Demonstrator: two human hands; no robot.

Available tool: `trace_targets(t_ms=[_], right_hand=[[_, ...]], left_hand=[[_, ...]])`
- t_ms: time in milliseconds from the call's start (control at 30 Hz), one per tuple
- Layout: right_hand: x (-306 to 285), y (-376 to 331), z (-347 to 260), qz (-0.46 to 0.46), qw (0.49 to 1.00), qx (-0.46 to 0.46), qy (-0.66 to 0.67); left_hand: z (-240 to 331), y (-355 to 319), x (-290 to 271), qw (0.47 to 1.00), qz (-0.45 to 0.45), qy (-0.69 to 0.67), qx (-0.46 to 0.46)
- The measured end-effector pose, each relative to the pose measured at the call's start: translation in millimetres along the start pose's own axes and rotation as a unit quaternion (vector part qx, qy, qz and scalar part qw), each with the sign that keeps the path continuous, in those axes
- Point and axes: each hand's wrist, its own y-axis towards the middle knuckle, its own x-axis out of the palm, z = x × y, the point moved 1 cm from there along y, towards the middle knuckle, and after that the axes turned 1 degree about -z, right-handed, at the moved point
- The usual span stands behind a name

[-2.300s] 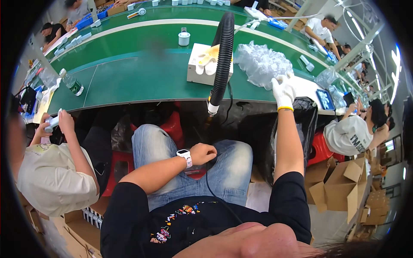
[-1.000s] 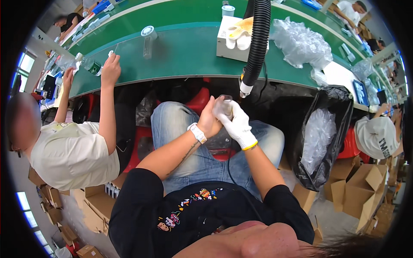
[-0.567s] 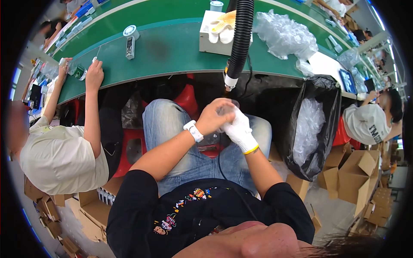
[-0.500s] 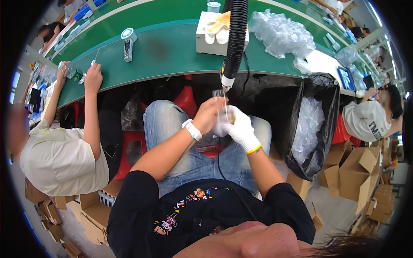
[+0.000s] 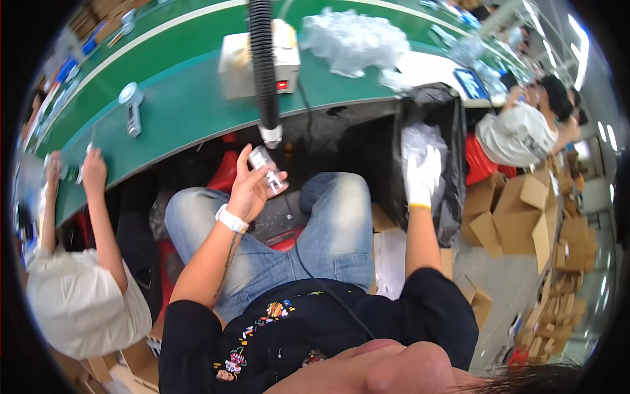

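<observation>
My bare left hand [image 5: 247,187], with a white watch at its wrist, is closed around a small silver-grey, partly see-through device [image 5: 268,172]. I hold it tilted over my lap, just below the metal tip of a black corrugated hose [image 5: 264,79]. My right hand [image 5: 423,176] wears a white knit glove and reaches into a black bin bag [image 5: 453,141] at my right. Its fingers look stretched out against crumpled clear plastic [image 5: 415,139] in the bag, though the outline is somewhat blurred.
On the green bench [image 5: 184,98] stand a grey handheld device [image 5: 133,118], a white box [image 5: 239,69] and a heap of clear plastic bags [image 5: 354,43]. Co-workers sit on either side, one in a pale shirt [image 5: 85,305] at left. Open cardboard boxes [image 5: 518,210] lie at right.
My hands have parted. The left has moved left with the device, while the gloved right has swung right into the bin bag. The view has shifted to the right.
</observation>
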Motion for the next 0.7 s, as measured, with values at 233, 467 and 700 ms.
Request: trace_targets(t_ms=[233,467,700], right_hand=[[-64.3,-110.7,-209.7,-0.123,0.86,-0.192,0.456],[-7.3,-101.6,-277.0,-0.453,0.583,0.005,0.674],[-34.4,-92.0,-278.9,-0.428,0.45,0.041,0.782]], left_hand=[[-55.4,19.7,-20.1,0.994,-0.081,-0.064,0.019],[-6.7,-45.8,-12.3,0.973,0.225,0.024,0.03],[230.0,60.2,-106.7,0.48,0.46,0.645,0.376]])
